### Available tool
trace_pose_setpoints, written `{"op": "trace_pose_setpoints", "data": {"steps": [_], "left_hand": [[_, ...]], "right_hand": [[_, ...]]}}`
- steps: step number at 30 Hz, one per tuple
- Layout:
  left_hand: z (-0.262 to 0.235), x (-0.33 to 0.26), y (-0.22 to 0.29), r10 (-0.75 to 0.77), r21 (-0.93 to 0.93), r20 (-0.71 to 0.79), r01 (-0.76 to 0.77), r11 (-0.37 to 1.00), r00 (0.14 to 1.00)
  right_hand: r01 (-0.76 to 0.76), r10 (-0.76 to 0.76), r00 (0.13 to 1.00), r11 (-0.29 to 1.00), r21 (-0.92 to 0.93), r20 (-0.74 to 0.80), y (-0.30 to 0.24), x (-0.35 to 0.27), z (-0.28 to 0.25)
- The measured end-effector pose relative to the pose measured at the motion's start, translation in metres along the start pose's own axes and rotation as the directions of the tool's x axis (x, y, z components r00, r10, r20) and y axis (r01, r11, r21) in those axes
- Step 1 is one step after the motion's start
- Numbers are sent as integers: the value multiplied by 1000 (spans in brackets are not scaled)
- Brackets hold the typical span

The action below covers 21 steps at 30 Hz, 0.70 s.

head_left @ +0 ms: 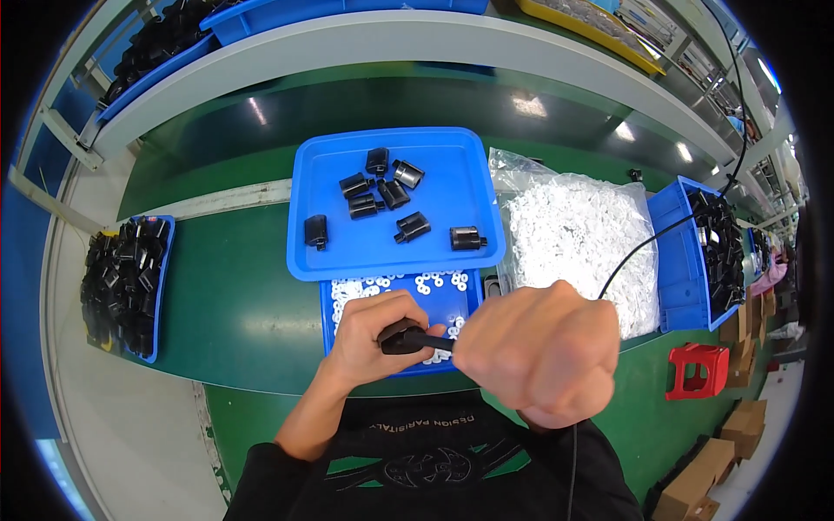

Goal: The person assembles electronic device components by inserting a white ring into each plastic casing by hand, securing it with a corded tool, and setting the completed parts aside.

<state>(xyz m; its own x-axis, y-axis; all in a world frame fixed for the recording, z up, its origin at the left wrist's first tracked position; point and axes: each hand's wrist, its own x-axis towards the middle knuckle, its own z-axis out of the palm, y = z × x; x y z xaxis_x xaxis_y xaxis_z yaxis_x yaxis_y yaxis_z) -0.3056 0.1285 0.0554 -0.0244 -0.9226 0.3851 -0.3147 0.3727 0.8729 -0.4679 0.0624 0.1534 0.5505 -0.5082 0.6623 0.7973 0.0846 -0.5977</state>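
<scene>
Steadying a black part (400, 339) above the near edge of the surface (234, 291), the left hand (363, 346) curls round it; the right hand (546, 352) clenches a mostly hidden dark shaft (441, 343) meeting it, likely bracing both.

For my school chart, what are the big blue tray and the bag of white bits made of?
The blue tray looks like smooth moulded plastic, with rounded corners and even colour. The bag seems thin plastic film: see-through, wrinkled and shiny.

Left hand (363, 337) curled, forearm (310, 418) slanting inward; right hand (540, 352) clenched, hands close together
</scene>
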Motion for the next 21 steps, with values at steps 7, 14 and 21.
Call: {"op": "trace_pose_setpoints", "data": {"steps": [7,14,21], "left_hand": [[-16,4,10,-4,14,-3,4,1000,1000],[-16,5,10,26,-20,2,-26,999,1000],[-6,4,-1,-5,105,6,5,994,1000]], "right_hand": [[-170,180,984,932,-321,0,22,6,3],[-86,96,995,940,-331,16,33,4,8],[-89,95,995,900,-426,-8,52,-5,-4]]}}
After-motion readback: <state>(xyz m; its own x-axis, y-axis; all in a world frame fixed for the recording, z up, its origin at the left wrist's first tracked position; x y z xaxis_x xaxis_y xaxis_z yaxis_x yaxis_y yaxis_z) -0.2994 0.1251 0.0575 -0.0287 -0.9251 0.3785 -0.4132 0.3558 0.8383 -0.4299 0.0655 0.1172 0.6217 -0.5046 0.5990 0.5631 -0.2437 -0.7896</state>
